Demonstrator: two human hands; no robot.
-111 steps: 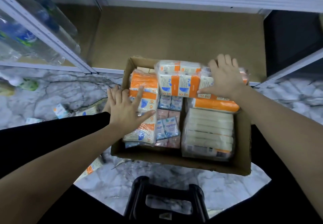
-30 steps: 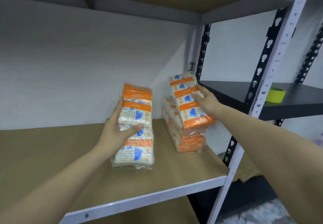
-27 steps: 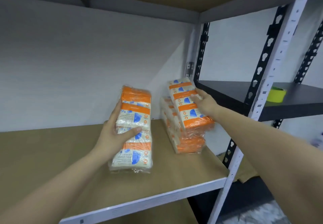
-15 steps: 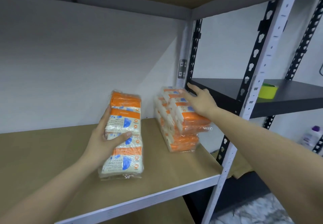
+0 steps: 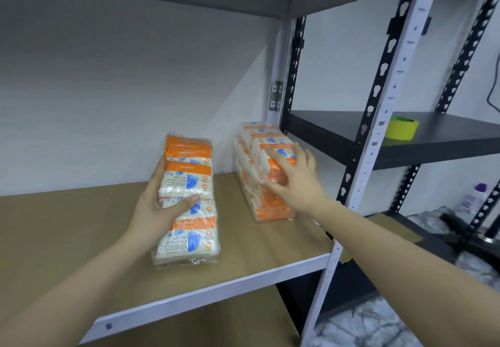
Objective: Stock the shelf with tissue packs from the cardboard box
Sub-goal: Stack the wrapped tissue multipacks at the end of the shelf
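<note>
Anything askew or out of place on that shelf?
Mildly: the top tissue pack on the right-hand stack sits skewed, overhanging the packs below, under the right hand. The left hand grips another pack above the shelf.

The right hand [image 5: 293, 181] is motion-blurred and hides part of the stacked tissue packs [image 5: 266, 184]

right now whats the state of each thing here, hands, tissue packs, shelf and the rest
left hand: grips the left tissue pack, thumb across its front
left tissue pack: wrapped, held up on end over the shelf board
right hand: fingers straight, pressing on the right stack
right stack: wrapped packs piled at the shelf's right end
shelf board: mostly bare
tape roll: lying flat on the black shelf
</note>
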